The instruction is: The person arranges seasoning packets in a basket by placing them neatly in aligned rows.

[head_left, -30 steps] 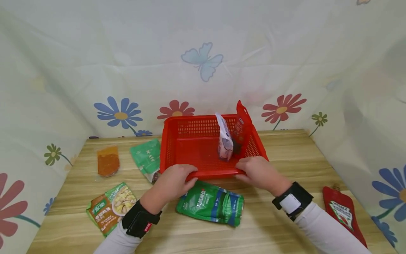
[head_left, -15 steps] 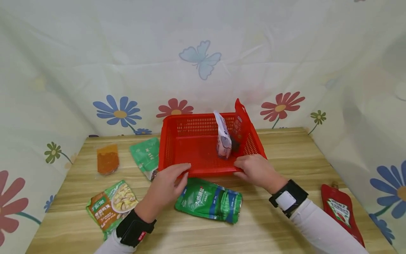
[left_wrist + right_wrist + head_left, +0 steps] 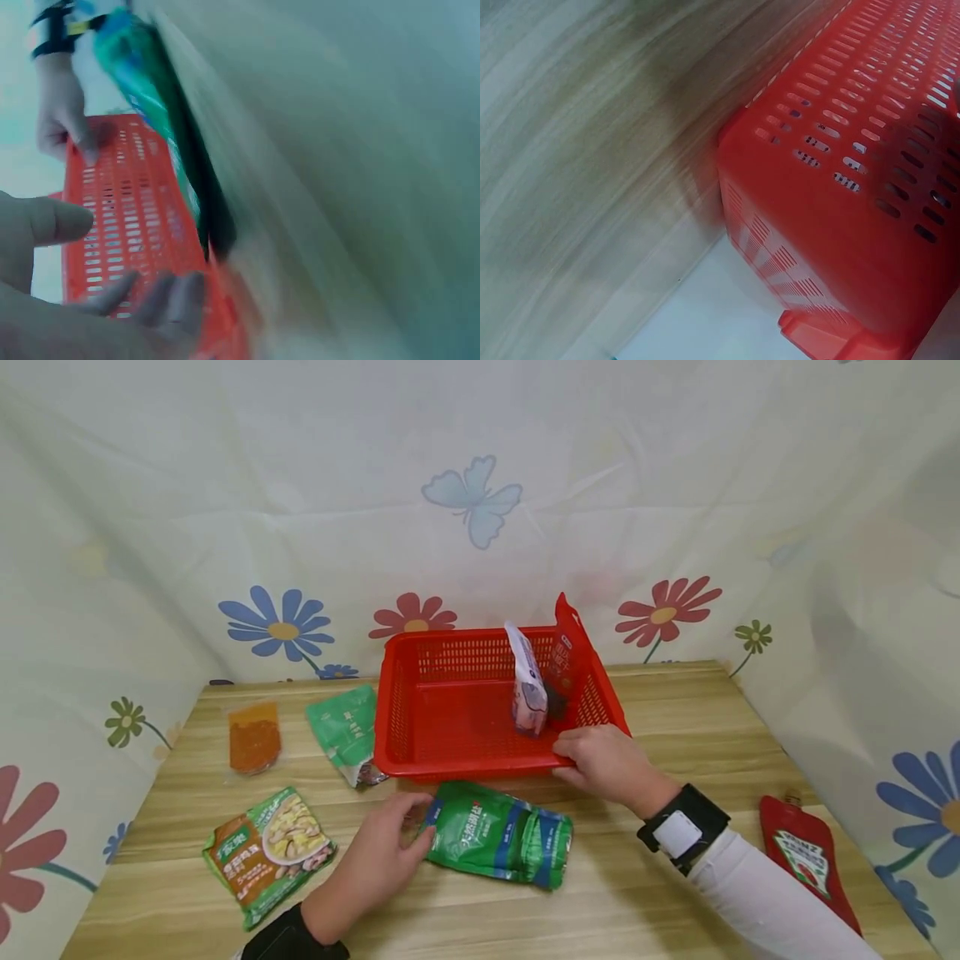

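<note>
A red plastic basket [image 3: 450, 768] stands at the back middle of the table. My right hand [image 3: 603, 764] grips its near rim towards the right corner. Inside the basket, a white and pink bag [image 3: 529, 693] and a red bag [image 3: 567, 664] stand upright on the right side. My left hand [image 3: 378, 856] is at the left end of a green and blue pouch [image 3: 487, 835], which lies flat in front of the basket. In the left wrist view the thumb [image 3: 64, 223] and fingers of that hand are spread apart, with nothing held between them.
Left of the basket lie a green bag [image 3: 345, 727], an orange-brown packet [image 3: 254, 737] and a brown and green food packet [image 3: 262, 852]. A red Heinz ketchup pouch [image 3: 806, 860] lies at the right. Flowered cloth [image 3: 480, 568] surrounds the table [image 3: 660, 893].
My left hand has let go of the basket's near rim and moved down towards me, to the green pouch. The right hand keeps its grip, and the basket has shifted slightly left in view.
</note>
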Action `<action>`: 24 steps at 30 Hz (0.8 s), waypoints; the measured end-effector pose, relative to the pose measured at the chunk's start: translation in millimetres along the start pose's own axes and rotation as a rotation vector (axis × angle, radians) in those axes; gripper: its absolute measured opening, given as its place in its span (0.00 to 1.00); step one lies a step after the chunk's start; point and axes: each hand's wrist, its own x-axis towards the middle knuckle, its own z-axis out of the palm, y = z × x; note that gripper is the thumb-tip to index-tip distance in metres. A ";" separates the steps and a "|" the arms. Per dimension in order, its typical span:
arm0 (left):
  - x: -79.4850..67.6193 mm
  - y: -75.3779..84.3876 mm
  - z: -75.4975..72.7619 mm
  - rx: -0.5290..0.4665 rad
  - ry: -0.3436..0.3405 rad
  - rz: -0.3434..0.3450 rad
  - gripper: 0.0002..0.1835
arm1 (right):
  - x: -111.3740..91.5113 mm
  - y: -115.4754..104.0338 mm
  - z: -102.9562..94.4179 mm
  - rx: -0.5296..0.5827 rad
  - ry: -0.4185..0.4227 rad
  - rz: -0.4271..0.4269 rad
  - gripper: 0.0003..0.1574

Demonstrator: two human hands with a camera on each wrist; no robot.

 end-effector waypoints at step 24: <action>43.9 -21.0 12.6 -0.445 -0.202 -0.362 0.18 | -1.0 0.4 -0.4 -0.006 -0.006 0.007 0.15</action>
